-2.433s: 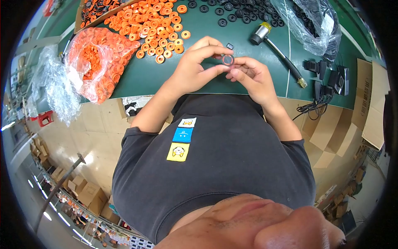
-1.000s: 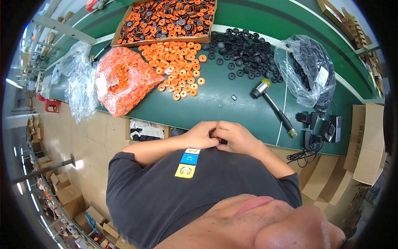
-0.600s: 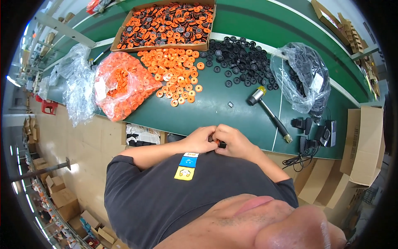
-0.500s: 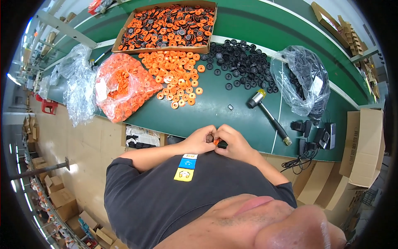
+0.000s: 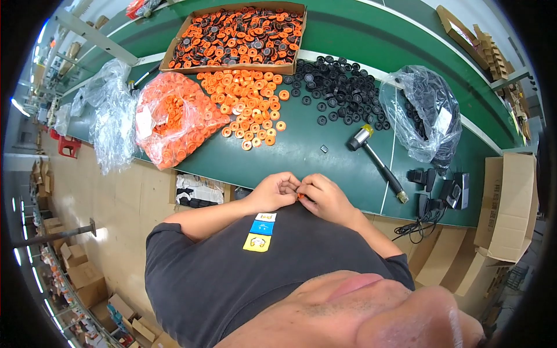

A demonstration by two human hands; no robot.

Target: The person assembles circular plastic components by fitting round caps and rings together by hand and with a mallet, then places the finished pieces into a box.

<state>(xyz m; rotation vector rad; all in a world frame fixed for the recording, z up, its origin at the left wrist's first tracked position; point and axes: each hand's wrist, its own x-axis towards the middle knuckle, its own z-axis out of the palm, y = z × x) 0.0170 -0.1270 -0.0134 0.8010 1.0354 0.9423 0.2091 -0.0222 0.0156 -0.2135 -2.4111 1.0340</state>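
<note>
Hands: both are lower than in the earliest frame, drawn from above the desk (image 5: 290, 159) to just in front of the dark T-shirt (image 5: 232, 284); since the last earlier frame they barely shift, but the dark patch by the right thumb is now out of sight.
Right hand (image 5: 326, 200): thumb and forefinger pinch the small orange piece.
Left hand (image 5: 277, 191): fingers curl in beside the same piece; I cannot tell whether it grips too.
Orange piece (image 5: 299, 196): between the two hands' fingertips, near the desk's front edge, mostly hidden.
Drop risk: the piece could slip and fall to the floor, since it is small, held by fingertips and seems to lie off the desk.
Misfit risk: any part hidden with it could sit crooked, because the fingers cover the view.
Mallet (image 5: 380, 163): lies on the desk; an elbow or sleeve could knock it if the right arm swings out.
Black square chip (image 5: 324, 149): alone on the desk beyond the hands, small enough to be swept away by a passing wrist.
Loose piles: orange rings (image 5: 249, 107) and black wheel-shaped discs (image 5: 342, 90) lie side by side, so stray ones could mix.
Unchanged: mallet and chip keep their places on the desk.
</note>
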